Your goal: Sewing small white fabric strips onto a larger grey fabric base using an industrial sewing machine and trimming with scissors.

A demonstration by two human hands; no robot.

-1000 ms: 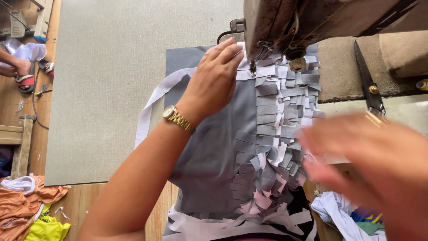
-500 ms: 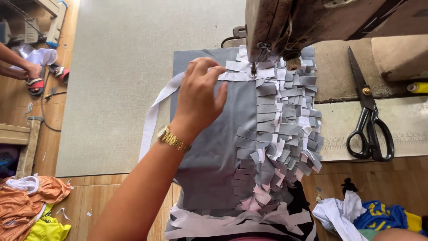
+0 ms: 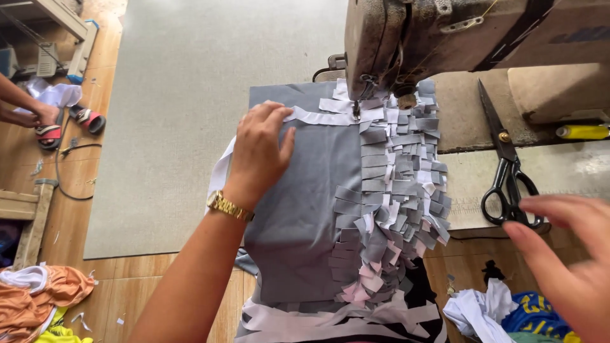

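Note:
My left hand [image 3: 262, 152], with a gold watch on its wrist, lies flat on a grey fabric panel [image 3: 305, 209], its fingertips on a white strip [image 3: 318, 117] that runs to the needle of an old sewing machine [image 3: 406, 44]. Rows of grey, white and pink fabric strips [image 3: 397, 190] are sewn along the panel's right side. My right hand [image 3: 565, 254] hovers at the right edge, fingers apart and holding nothing, close to black-handled scissors [image 3: 508, 171] lying on the machine table.
A grey mat [image 3: 178, 95] covers the floor on the left. Another person's foot in a red sandal [image 3: 47, 130] shows at the far left. Cloth heaps lie at bottom left [image 3: 38, 292] and bottom right [image 3: 502, 311]. A yellow tool [image 3: 581, 131] rests at right.
My left hand slid left off the needle area onto the white strip. My right hand went out of view, then came back low at the right beside the scissors.

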